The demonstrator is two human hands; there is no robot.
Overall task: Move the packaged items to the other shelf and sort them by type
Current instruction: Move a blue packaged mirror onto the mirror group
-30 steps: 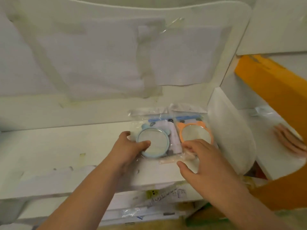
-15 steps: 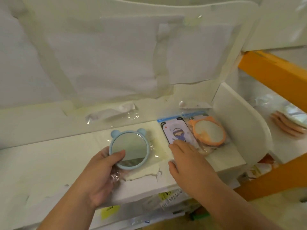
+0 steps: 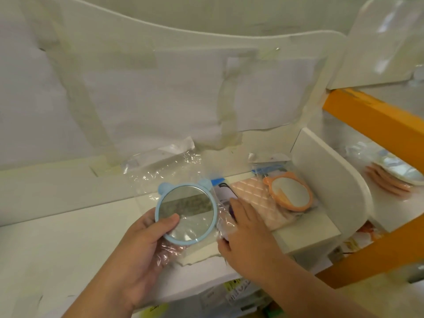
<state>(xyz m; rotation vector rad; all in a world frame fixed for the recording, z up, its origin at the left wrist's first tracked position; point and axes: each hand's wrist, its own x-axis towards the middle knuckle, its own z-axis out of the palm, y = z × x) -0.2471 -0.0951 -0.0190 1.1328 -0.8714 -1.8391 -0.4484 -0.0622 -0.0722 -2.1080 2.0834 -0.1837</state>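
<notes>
My left hand (image 3: pixel 142 244) grips a round blue mirror (image 3: pixel 186 213) with small ears, sealed in a clear plastic bag, lifted a little above the white shelf (image 3: pixel 68 237). My right hand (image 3: pixel 247 235) rests with straight fingers on a packaged card with a dark cartoon print (image 3: pixel 223 193), mostly hidden under the hand. Beside it lies a pink quilted packet (image 3: pixel 257 198). An orange eared mirror (image 3: pixel 289 193) in its bag lies at the shelf's right end, against the white divider (image 3: pixel 330 193).
A white backboard (image 3: pixel 183 99) patched with paper and tape rises behind the shelf. An orange metal beam (image 3: pixel 376 120) crosses at the right, with peach-coloured packaged items (image 3: pixel 390 177) on the neighbouring shelf. More packages lie on the level below (image 3: pixel 238 294).
My left hand has lifted the blue mirror up and left, away from the other packs. My right hand slid onto the card pack, and the pink quilted packet has come into view.
</notes>
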